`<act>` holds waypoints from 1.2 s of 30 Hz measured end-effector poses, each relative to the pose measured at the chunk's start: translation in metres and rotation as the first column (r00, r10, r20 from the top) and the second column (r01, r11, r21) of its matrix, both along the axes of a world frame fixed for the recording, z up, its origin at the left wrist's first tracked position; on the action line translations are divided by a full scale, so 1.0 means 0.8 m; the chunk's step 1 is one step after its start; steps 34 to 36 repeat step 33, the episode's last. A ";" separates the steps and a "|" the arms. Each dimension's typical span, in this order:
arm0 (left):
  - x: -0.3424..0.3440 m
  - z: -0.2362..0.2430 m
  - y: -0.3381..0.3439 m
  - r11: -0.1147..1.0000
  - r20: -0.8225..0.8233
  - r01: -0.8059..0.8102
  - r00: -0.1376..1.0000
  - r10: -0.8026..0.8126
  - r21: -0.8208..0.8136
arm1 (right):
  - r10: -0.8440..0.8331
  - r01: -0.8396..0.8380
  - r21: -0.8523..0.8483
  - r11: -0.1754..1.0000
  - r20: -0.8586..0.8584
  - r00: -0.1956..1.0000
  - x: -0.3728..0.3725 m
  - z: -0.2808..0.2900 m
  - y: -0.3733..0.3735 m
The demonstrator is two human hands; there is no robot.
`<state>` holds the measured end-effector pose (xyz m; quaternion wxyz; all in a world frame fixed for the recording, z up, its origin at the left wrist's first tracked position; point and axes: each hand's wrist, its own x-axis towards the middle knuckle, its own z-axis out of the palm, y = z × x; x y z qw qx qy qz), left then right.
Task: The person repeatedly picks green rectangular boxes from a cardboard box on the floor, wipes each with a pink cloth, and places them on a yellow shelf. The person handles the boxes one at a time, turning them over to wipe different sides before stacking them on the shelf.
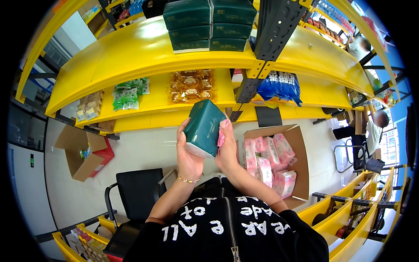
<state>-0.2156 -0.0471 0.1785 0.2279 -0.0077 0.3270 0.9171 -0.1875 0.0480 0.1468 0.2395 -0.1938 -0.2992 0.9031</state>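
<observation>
Both my hands hold a dark green tissue pack in front of my chest, tilted, with its pale end toward me. My left hand grips the pack's left side, fingers along its edge. My right hand presses on its right side, with a crumpled pink cloth between the fingers and the pack. Ahead, similar green packs are stacked in two columns on the yellow upper shelf.
An open carton of pink-and-white packs stands at right on the floor. Left are another open carton and a black chair. The lower shelf holds brown-gold packs, green packets and a blue bag. A person sits far right.
</observation>
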 end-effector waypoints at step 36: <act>-0.052 -0.019 -0.125 0.844 -0.516 -0.243 0.856 -0.047 -0.479 | 0.258 0.019 0.858 0.514 -0.175 0.950 -0.009 0.042 -0.089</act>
